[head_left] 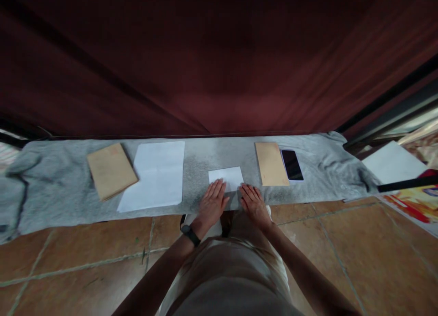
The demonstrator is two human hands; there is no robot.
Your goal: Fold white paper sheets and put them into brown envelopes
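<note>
Both hands — left hand [212,203], right hand [253,203] — lie open-palmed, pressing the folded white paper [226,178] flat; creasing underway — firm, even pressure needed.

Single head-worn view, looking forward and steeply down from above the person's own body, close over the long grey cloth strip [61,183] on the brown tiled floor [342,261], dark red curtain [219,56] filling the upper half

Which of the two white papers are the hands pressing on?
The small folded white paper at the middle of the grey cloth; both hands rest on its near edge. The large white sheet lies untouched to the left.
</note>
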